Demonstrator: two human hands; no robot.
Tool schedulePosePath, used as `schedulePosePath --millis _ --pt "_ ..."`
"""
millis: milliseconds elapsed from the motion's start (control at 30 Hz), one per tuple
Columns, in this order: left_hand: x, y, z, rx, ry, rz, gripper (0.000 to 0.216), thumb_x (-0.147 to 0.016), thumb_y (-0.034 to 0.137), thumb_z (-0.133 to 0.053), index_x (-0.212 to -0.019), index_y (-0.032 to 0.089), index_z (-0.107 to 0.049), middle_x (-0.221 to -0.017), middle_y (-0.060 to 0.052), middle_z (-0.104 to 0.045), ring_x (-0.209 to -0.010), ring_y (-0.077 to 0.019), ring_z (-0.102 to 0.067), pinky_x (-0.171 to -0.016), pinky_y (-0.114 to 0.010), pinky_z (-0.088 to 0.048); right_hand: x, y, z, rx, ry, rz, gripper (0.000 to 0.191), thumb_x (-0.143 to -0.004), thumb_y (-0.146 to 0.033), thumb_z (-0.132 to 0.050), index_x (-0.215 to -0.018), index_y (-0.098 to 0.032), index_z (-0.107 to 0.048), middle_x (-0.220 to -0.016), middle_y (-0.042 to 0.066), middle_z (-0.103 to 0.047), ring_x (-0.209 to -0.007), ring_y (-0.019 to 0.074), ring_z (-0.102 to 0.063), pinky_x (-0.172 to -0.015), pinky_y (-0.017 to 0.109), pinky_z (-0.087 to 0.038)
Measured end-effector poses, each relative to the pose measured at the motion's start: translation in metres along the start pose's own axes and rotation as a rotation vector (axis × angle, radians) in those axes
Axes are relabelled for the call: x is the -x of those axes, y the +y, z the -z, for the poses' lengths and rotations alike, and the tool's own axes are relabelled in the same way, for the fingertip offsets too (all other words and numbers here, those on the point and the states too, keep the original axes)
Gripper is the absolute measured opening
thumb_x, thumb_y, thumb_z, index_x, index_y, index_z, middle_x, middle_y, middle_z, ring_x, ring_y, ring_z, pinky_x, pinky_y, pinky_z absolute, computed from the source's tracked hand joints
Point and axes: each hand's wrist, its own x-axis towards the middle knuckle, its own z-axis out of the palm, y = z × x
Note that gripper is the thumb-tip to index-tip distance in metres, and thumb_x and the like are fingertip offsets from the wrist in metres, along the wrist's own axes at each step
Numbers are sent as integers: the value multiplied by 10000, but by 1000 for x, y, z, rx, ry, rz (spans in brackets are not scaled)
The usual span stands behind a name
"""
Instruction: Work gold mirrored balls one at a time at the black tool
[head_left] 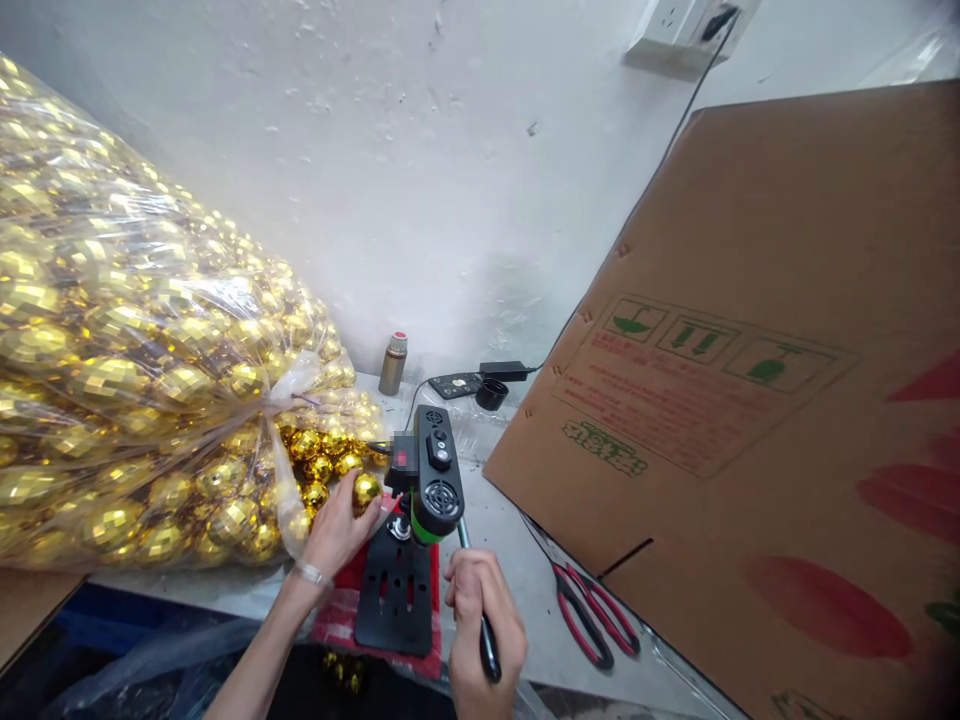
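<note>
Black machine (439, 450), bulging bag (157, 400), carton (712, 350), scissors (598, 612)

The machine (437, 470) stands between the bag (217, 297), left, and the carton (757, 390), right.

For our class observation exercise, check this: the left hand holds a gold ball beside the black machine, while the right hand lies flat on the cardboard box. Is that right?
Not quite: the head view shows the right hand closed around a black-ended lever, not flat on the cardboard box. The rest stands.
</note>
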Motion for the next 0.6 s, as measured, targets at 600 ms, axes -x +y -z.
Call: schedulePosePath --millis 600 --pt "83 -12 -58 402 118 54 490 -799 536 -715 -1178 230 -669 -1183 -112 -749 -1119 -361 -689 -1003 -577 -534 -24 -20 5 15 -28 -81 300 -1039 -136 -406 -765 -228 -486 -695 -51 -465 -632 74 -497 -591 161 -423"
